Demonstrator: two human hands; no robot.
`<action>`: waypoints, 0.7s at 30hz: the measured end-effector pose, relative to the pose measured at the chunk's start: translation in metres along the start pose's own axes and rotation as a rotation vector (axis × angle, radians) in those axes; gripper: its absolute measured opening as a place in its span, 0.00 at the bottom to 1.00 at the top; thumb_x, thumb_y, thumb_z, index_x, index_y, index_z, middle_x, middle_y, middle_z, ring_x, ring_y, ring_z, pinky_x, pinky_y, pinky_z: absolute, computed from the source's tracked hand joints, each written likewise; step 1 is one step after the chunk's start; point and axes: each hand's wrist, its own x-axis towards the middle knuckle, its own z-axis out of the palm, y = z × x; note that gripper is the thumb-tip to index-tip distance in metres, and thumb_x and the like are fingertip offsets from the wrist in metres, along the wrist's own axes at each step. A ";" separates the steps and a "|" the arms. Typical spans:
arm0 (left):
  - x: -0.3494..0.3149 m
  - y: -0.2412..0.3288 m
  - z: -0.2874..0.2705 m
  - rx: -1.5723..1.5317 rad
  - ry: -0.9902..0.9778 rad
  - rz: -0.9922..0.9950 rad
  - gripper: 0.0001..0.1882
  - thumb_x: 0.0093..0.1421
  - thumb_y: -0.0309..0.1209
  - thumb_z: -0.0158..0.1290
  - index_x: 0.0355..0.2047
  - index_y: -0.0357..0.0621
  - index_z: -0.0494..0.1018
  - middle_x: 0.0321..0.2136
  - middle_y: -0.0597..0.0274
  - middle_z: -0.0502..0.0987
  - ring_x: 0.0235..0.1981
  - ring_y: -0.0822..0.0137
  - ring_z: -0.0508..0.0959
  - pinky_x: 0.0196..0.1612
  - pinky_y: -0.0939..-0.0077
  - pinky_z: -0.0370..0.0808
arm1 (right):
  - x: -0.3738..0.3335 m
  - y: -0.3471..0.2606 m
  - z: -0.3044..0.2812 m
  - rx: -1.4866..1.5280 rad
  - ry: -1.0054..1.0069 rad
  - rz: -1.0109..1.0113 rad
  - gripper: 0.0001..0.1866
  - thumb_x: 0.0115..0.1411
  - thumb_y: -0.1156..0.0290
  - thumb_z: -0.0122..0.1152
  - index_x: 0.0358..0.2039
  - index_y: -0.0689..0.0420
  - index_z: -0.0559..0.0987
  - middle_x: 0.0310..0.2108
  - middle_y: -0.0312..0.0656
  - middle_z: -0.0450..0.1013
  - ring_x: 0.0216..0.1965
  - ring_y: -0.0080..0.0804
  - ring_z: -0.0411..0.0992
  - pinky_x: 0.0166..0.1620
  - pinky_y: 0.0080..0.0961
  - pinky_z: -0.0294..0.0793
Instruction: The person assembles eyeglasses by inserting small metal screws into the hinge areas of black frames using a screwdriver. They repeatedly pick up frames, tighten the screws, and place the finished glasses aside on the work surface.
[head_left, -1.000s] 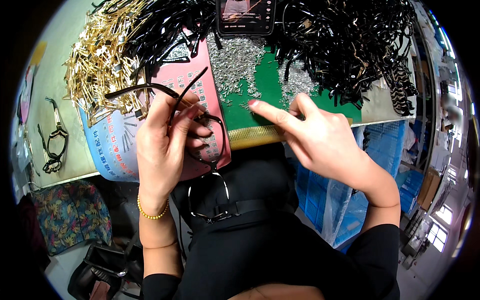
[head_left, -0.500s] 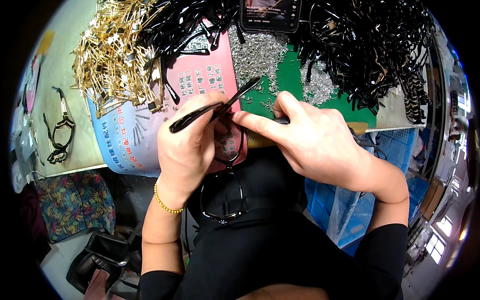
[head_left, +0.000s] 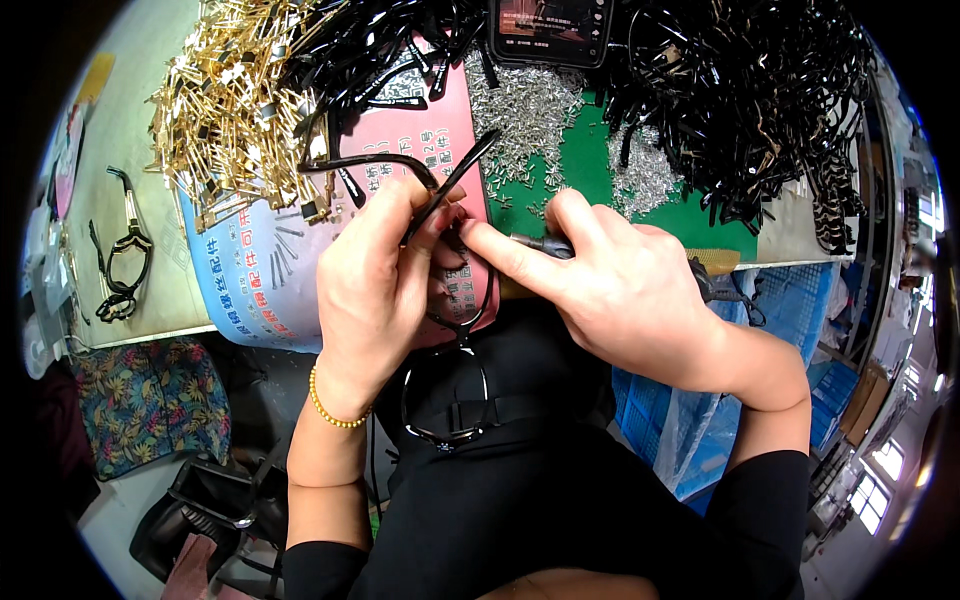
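Head view: left hand (head_left: pixel 368 280) pinches glossy black spectacles (head_left: pixel 462 327), right hand (head_left: pixel 635 290) grips dark cylindrical tool (head_left: pixel 548 244), apparently mid-fastening, next needing steady alignment.

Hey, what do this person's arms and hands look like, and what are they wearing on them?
The left hand and right hand are gloveless, with reddish nail polish showing. A yellow beaded bracelet circles the left wrist. Black short sleeves leave both forearms uncovered.
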 end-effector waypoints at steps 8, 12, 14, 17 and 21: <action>-0.001 -0.006 0.007 0.002 0.054 0.080 0.11 0.64 0.16 0.53 0.46 0.37 0.74 0.30 0.59 0.80 0.21 0.69 0.79 0.27 0.75 0.76 | 0.009 0.011 0.008 -0.201 0.188 -0.089 0.22 0.58 0.60 0.61 0.54 0.44 0.77 0.34 0.34 0.69 0.21 0.22 0.69 0.19 0.18 0.68; 0.000 -0.005 0.006 0.023 0.045 0.074 0.10 0.65 0.17 0.54 0.46 0.37 0.73 0.30 0.59 0.81 0.21 0.69 0.80 0.27 0.75 0.76 | 0.016 0.012 0.007 -0.163 0.160 -0.107 0.22 0.57 0.58 0.62 0.52 0.47 0.77 0.34 0.34 0.69 0.23 0.23 0.70 0.19 0.19 0.70; 0.000 -0.003 0.006 0.012 0.053 0.063 0.09 0.65 0.17 0.53 0.46 0.37 0.74 0.29 0.59 0.80 0.21 0.69 0.80 0.28 0.75 0.77 | 0.015 0.010 0.007 -0.096 0.138 -0.066 0.23 0.56 0.59 0.63 0.52 0.47 0.76 0.34 0.35 0.68 0.24 0.25 0.71 0.20 0.21 0.70; 0.006 0.004 0.010 -0.066 0.108 0.006 0.08 0.67 0.19 0.52 0.46 0.36 0.75 0.29 0.60 0.81 0.22 0.71 0.80 0.28 0.76 0.77 | 0.009 0.009 -0.002 0.016 0.084 0.042 0.23 0.56 0.64 0.62 0.53 0.46 0.74 0.34 0.38 0.67 0.27 0.30 0.72 0.23 0.25 0.72; 0.043 -0.003 0.001 -0.013 0.264 0.084 0.17 0.75 0.24 0.40 0.60 0.38 0.72 0.39 0.61 0.81 0.31 0.80 0.79 0.30 0.85 0.75 | -0.008 0.019 -0.031 0.082 -0.022 0.240 0.22 0.57 0.74 0.58 0.53 0.46 0.73 0.34 0.42 0.65 0.31 0.38 0.74 0.30 0.32 0.77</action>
